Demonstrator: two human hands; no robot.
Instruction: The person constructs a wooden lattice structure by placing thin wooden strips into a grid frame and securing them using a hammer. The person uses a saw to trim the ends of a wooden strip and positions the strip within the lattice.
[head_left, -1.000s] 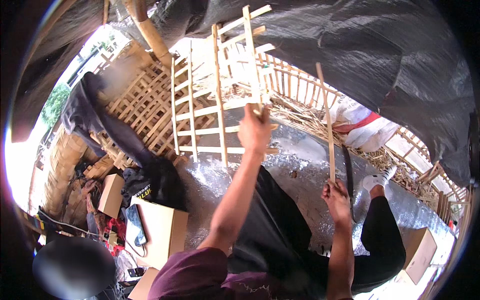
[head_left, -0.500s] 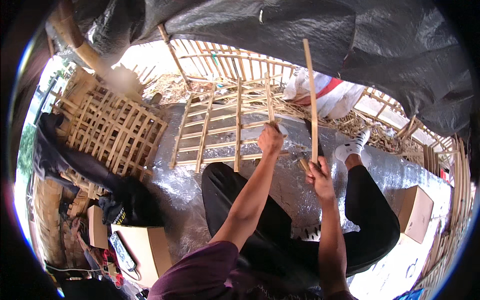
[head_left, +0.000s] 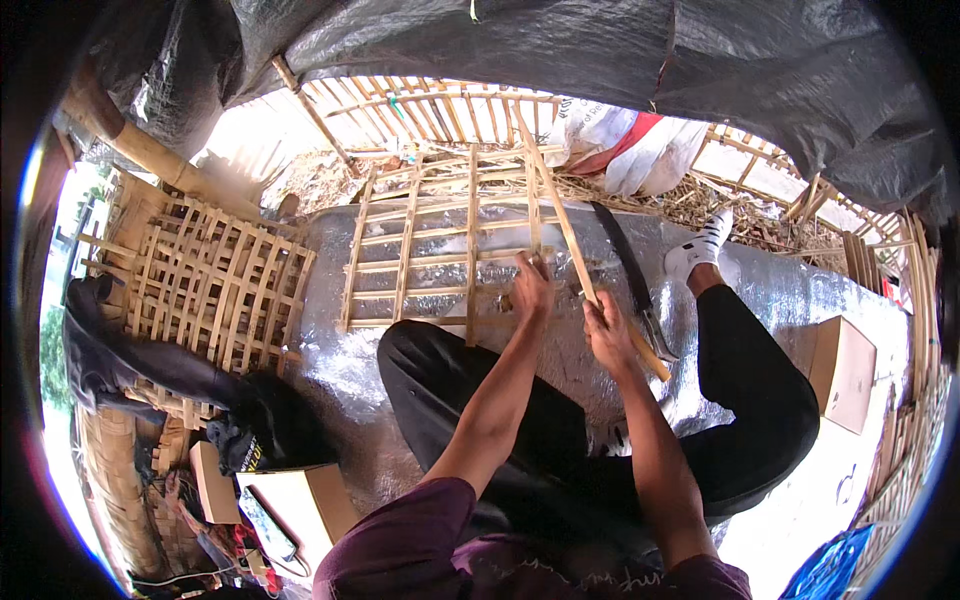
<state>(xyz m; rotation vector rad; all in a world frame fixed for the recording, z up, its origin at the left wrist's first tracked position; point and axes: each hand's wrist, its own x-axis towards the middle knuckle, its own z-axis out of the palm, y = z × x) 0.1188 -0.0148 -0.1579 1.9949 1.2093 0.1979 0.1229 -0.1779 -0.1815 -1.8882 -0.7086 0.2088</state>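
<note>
An open lattice of bamboo strips [head_left: 473, 236] stands in front of my left knee. My left hand [head_left: 533, 287] is closed around its lower right part, near an upright strip. My right hand [head_left: 608, 330] grips a long bamboo strip [head_left: 560, 210], which slants up and to the left, its upper part passing in front of the lattice's right edge. A piece of the same colour sticks out below my right hand; whether it belongs to that strip, I cannot tell. A long dark curved blade [head_left: 627, 262] lies on the silvery mat just right of the strip.
The silvery mat [head_left: 350, 375] lies under my legs. At left, a denser woven bamboo panel [head_left: 215, 285] leans beside a dark garment [head_left: 150, 330]. Cardboard boxes [head_left: 845, 375] stand on both sides. White sacks [head_left: 655, 155] and bamboo scraps lie at the back, under a dark hanging sheet [head_left: 500, 50].
The long strip has tilted from near upright toward the left, and my right hand has shifted left. My left hand has moved slightly down along the lattice. The dark blade shows more fully.
</note>
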